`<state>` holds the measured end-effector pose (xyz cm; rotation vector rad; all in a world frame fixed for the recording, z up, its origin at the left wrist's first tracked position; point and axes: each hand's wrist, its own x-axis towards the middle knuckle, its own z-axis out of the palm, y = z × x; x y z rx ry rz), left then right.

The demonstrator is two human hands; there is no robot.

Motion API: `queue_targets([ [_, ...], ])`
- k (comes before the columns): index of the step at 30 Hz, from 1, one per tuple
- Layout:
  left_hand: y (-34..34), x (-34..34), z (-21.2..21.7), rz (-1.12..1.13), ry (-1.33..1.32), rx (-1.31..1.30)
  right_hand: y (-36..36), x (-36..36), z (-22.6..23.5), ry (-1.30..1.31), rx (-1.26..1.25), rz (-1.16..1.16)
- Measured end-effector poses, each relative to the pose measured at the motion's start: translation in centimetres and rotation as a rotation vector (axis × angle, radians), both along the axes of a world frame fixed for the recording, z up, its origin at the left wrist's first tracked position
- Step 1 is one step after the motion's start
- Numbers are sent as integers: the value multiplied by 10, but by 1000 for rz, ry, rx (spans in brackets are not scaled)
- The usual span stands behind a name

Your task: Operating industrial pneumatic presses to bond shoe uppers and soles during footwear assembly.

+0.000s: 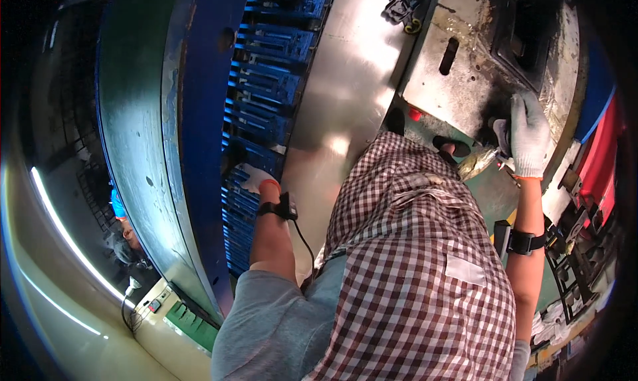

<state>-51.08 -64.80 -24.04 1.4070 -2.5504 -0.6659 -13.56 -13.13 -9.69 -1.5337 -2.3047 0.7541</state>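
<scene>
My left hand (255, 178), in a white glove with an orange cuff, rests on a row of flat metal parts (266, 82) that stand on edge in a long blue-lit rack. Its fingers are partly hidden among the parts. My right hand (530, 134), also in a white glove, is raised at the oily metal press plate (465, 75) and is closed on a small grey metal piece (502, 136). A shiny crumpled metal bit (476, 162) lies just below that hand. Both wrists wear black bands.
A wide shiny steel sheet (345, 95) runs between the rack and the press. A curved blue and green machine guard (166, 115) lies left of the rack. Dark brackets and parts (578, 261) crowd the right edge. Another person (123, 231) is at lower left.
</scene>
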Motion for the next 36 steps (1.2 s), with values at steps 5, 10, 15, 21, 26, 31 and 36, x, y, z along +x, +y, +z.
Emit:
queue_targets([
  [5,-98,-81,-27,-239,175,1134,1,-2,11,32,-20,0],
  [10,-148,-152,-19,-1174,-299,286,-9,-12,11,26,-145,-4],
  [15,-121,-199,32,-110,44,893,-9,-4,21,-100,93,138],
  [21,-61,-182,74,-120,110,962,-1,0,37,-178,351,330],
  [26,13,-80,121,-80,101,1300,-1,-6,29,-56,180,196],
  [31,135,6,157,-347,-156,1447,-8,-32,33,341,234,215],
  [36,269,49,189,-864,-661,1973,-42,-84,61,629,-473,376],
])
